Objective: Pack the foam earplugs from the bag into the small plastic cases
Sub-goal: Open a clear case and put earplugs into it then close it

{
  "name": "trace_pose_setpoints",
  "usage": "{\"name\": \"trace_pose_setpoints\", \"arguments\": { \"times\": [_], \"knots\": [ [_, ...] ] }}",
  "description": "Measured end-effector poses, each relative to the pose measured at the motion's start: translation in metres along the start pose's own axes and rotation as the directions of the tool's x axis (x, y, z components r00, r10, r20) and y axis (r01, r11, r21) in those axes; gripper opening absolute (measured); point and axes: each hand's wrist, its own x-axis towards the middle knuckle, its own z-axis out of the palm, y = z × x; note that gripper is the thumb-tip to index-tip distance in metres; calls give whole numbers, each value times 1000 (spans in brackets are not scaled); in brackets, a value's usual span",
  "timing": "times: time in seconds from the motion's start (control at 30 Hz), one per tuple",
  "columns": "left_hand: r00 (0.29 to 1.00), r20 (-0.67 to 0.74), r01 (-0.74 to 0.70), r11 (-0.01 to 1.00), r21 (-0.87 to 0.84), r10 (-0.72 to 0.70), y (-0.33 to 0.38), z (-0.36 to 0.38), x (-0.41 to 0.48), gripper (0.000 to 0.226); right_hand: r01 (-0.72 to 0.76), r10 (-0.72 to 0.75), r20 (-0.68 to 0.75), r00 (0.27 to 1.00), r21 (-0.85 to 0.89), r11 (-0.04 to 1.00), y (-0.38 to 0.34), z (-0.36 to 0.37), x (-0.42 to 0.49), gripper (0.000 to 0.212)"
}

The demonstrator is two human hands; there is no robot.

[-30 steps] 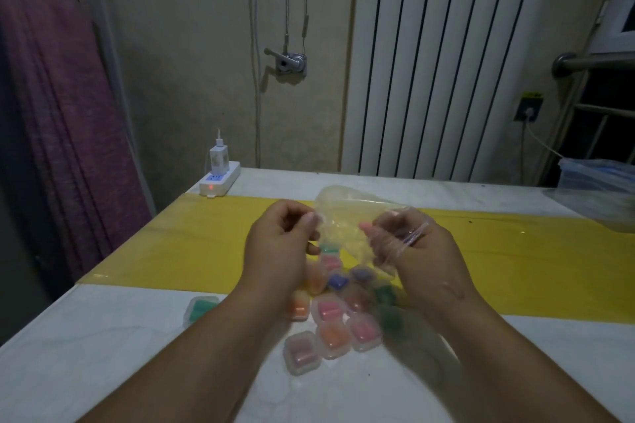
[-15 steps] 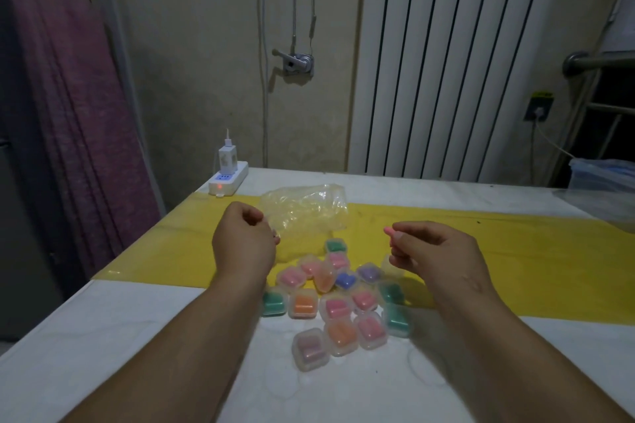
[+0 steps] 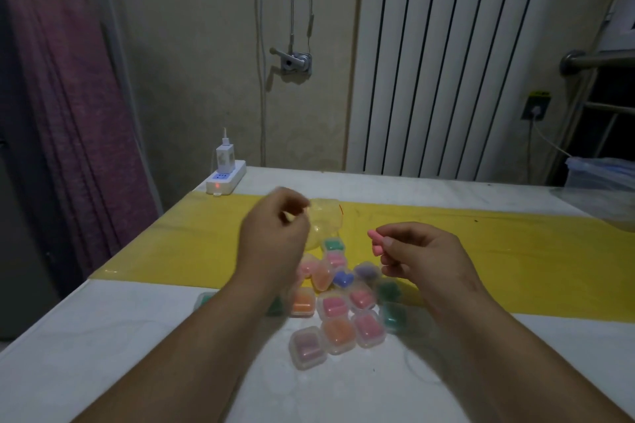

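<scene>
Well clear of table (image 3: 103, 336) edges, right hand (image 3: 426, 257) pinches a pink earplug (image 3: 375, 243).

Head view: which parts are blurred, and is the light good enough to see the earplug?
In the head view the light is dim; the left hand is smeared by blur, so its grip on the bag is unclear; the right hand and its pink earplug are sharp; the radiator bars lean from wide-angle distortion.

Above the tabletop (image 3: 103, 354), both forearms are bare, with no cloth from elbow to wrist. The left hand (image 3: 275, 244) is smeared by blur. The right hand (image 3: 426, 257) is sharp, and its fingers (image 3: 395, 241) show short, plain nails
</scene>
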Motion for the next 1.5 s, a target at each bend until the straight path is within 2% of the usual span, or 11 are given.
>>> {"name": "trace_pose_setpoints", "arguments": {
  "times": [0.1, 0.17, 0.37, 0.6, 0.83, 0.97, 1.07, 1.17, 1.23, 1.37, 1.5],
  "knots": [
    [960, 269, -49, 995, -86, 70, 6, 14, -12, 20, 28, -27, 37, 999, -34, 999, -1, 3, -2, 8],
    [934, 344, -71, 994, -84, 96, 3, 23, -17, 20, 42, -40, 56, 998, -32, 999, -1, 5, -3, 7],
    [958, 285, 24, 983, -184, 30, 0, 27, -17, 12, 47, -45, 39, 998, -43, 998, -1, 3, -3, 18],
    [941, 309, 251, 896, -365, -137, 1, 24, -16, 5, 66, -67, -24, 997, -35, 997, -2, 0, -1, 10],
    [933, 323, 299, 837, -458, -157, 2, 22, -15, 16, 93, -90, 37, 995, -104, 990, -2, 4, -3, 12],
    [947, 305, 216, 898, -384, -98, -1, 21, -15, 6, 88, -83, 49, 995, -115, 989, -1, 3, -3, 10],
    [940, 323, 238, 891, -386, -111, 0, 23, -15, 15, 87, -82, 44, 996, -139, 986, 1, 3, -3, 11],
    [941, 328, 202, 910, -362, -79, 2, 25, -16, 8, 106, -99, 55, 994, -166, 980, 2, 4, -3, 11],
    [943, 324, 185, 922, -339, -71, 3, 26, -16, 14, 102, -93, 58, 994, -177, 979, 4, 5, -1, 11],
    [948, 314, 144, 944, -296, -46, 2, 27, -17, 3, 66, -60, 56, 997, -106, 992, 5, 6, 1, 23],
    [948, 316, 127, 954, -270, -36, 3, 27, -19, 13, 57, -48, 90, 995, -99, 993, 5, 7, 0, 28]
  ]
}}
